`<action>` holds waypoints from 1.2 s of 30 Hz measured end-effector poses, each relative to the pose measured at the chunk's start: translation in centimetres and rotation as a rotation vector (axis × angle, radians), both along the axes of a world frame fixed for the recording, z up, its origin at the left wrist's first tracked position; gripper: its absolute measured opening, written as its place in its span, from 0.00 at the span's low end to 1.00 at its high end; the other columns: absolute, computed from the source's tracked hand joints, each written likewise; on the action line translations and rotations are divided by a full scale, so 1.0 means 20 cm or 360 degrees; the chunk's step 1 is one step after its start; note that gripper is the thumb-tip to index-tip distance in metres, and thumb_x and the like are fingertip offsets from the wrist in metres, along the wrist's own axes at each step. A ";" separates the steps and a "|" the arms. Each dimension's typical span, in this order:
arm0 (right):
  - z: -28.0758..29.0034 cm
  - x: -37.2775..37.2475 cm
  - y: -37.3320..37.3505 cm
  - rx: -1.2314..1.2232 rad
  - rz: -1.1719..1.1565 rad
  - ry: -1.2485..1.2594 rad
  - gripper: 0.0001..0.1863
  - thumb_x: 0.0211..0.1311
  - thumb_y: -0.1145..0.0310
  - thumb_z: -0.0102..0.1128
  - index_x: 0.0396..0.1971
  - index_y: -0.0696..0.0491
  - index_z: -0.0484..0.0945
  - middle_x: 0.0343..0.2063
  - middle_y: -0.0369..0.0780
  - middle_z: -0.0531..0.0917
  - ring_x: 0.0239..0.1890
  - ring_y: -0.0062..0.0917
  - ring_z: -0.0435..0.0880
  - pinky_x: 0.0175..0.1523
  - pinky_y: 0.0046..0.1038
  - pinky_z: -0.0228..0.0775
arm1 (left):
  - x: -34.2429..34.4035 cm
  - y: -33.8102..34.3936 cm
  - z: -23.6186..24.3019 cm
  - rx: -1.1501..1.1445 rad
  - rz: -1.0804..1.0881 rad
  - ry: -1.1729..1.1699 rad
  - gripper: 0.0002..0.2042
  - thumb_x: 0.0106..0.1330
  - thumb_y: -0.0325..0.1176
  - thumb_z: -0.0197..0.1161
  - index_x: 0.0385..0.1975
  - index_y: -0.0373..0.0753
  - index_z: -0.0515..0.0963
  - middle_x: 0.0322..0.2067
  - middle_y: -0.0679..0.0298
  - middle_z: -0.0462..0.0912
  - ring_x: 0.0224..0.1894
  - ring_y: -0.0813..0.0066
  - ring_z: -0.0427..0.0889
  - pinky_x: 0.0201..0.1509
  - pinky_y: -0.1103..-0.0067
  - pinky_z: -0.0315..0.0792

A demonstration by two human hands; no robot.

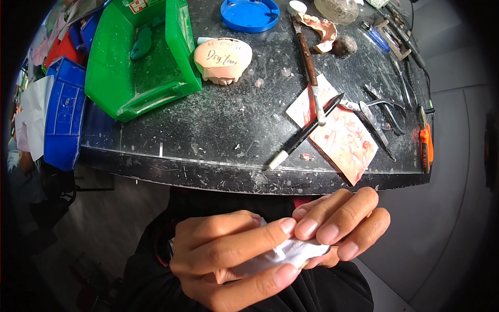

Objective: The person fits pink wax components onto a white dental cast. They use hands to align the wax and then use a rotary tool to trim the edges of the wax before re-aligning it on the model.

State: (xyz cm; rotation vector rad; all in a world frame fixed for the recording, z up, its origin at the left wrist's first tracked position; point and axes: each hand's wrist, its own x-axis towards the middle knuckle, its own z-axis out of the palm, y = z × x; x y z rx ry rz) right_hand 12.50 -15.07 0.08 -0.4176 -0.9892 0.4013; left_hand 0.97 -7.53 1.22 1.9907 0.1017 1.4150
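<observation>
Over my lap, in front of the bench edge, both hands are closed round a white, crumpled, cloth-like piece (291, 255). My left hand (223, 252) grips its left side, fingers above and thumb along the near edge. The fingers of my right hand (345, 221) press on its top and right side. Whether anything is wrapped inside is hidden. Just beyond the hands, a square tile smeared with pink-red wax (351, 145) juts over the bench edge. A black pen-like tool with a white end (299, 140) and a wooden-handled wax knife (306, 54) lie across it.
The dark bench (208, 125) carries a green bin (130, 99), a plaster dental model (223, 57) and a blue round lid (249, 14). Pliers (374, 122) and an orange-handled cutter (426, 148) lie right. A pink curved dental piece (322, 31) sits behind; blue bins (65, 114) stand left.
</observation>
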 end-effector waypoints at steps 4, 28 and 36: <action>0.01 -0.02 -0.01 0.0047 0.0023 0.0064 0.14 0.44 0.89 0.63 0.28 0.61 0.68 0.35 0.53 0.73 0.43 0.47 0.79 0.48 0.43 0.77 | -0.06 0.01 0.00 0.0117 -0.0166 0.0170 0.21 0.49 0.34 0.72 0.41 0.45 0.68 0.34 0.54 0.76 0.28 0.70 0.77 0.24 0.84 0.79; 0.02 0.09 0.04 -0.1033 -0.0998 -0.1081 0.15 0.40 0.83 0.67 0.33 0.61 0.77 0.37 0.47 0.77 0.44 0.38 0.79 0.48 0.34 0.73 | 0.03 0.19 -0.04 -0.1403 -0.0706 0.0456 0.32 0.44 0.35 0.76 0.49 0.31 0.68 0.39 0.61 0.78 0.42 0.82 0.75 0.43 0.84 0.73; 0.07 0.06 -0.01 -0.0897 -0.0972 -0.0595 0.12 0.42 0.85 0.66 0.30 0.61 0.76 0.32 0.47 0.79 0.35 0.27 0.81 0.39 0.24 0.74 | 0.04 0.27 0.02 -0.0569 0.0054 0.0762 0.34 0.51 0.44 0.69 0.54 0.30 0.66 0.42 0.52 0.76 0.39 0.65 0.75 0.42 0.74 0.70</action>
